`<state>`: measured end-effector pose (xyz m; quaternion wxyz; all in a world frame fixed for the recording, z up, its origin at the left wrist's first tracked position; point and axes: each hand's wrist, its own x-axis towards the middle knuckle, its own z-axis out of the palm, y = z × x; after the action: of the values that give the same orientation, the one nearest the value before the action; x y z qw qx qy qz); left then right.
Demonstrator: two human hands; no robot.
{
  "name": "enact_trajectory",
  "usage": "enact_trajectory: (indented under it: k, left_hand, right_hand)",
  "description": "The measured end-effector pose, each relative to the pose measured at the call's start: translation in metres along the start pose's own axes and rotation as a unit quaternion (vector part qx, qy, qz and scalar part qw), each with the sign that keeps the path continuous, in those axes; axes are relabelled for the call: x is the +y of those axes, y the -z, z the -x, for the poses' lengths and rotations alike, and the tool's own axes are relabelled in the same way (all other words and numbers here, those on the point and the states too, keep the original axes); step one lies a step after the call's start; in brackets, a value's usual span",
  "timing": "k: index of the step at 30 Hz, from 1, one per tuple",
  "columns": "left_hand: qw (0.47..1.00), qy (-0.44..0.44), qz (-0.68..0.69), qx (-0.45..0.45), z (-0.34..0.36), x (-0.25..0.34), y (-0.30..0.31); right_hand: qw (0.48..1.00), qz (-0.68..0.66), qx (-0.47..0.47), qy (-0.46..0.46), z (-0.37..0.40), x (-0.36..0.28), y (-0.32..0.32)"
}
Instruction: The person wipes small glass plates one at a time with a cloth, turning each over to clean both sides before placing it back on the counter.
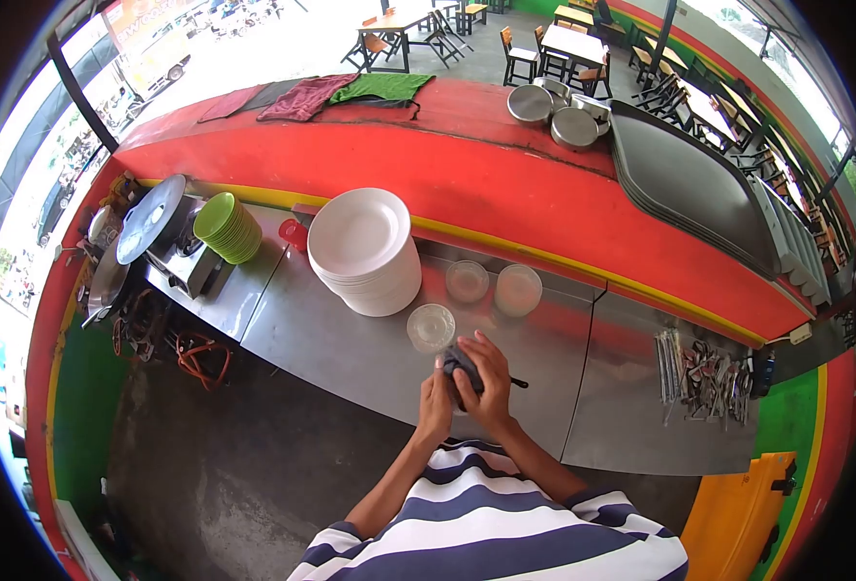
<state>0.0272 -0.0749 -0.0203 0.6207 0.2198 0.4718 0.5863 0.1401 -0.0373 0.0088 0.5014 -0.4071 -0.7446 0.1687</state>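
Note:
Near the front edge of the steel counter [331, 344], my left hand [436, 405] and my right hand [489, 380] are together around a dark cloth [461, 372]. Both hands press on the cloth from either side, fingers bent. A thin black handle [518, 383] sticks out to the right of my right hand; what it belongs to is hidden by the hand and cloth. Just beyond my hands sits a clear round container [431, 328]. Two more round containers, one [467, 282] and another [518, 290], stand farther back.
Tall white plates [362, 242] are stacked left of the containers, with green bowls [228, 229], a red cup [293, 233] and a stove [188, 257] beyond. Cutlery [707, 376] lies at right. Behind rises a red ledge [467, 155] bearing cloths, metal pots [575, 127] and trays [694, 184].

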Motion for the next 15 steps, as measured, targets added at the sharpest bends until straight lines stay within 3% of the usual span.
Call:
enact_trajectory:
  k: [3,6,10,13,15]
  left_hand:
    - [0.998,-0.005,-0.044,-0.032,0.013,0.012,-0.017]
    - [0.997,-0.002,-0.068,-0.041,0.014,0.008,-0.014]
    - [0.996,-0.04,-0.079,0.03,0.021,0.004,-0.015]
    - [0.977,-0.126,-0.151,0.087,0.02,-0.01,0.001]
    - [0.942,-0.182,-0.262,0.102,0.022,-0.017,0.018]
  right_hand:
    - [0.952,-0.201,0.047,-0.225,-0.009,0.016,0.004]
    - [0.884,-0.302,0.045,-0.355,0.001,0.045,0.013]
    - [0.885,-0.289,-0.089,-0.353,0.03,0.078,0.022]
    - [0.796,-0.313,-0.266,-0.444,0.053,0.098,0.029]
    - [0.62,-0.443,-0.356,-0.541,0.061,0.102,0.042]
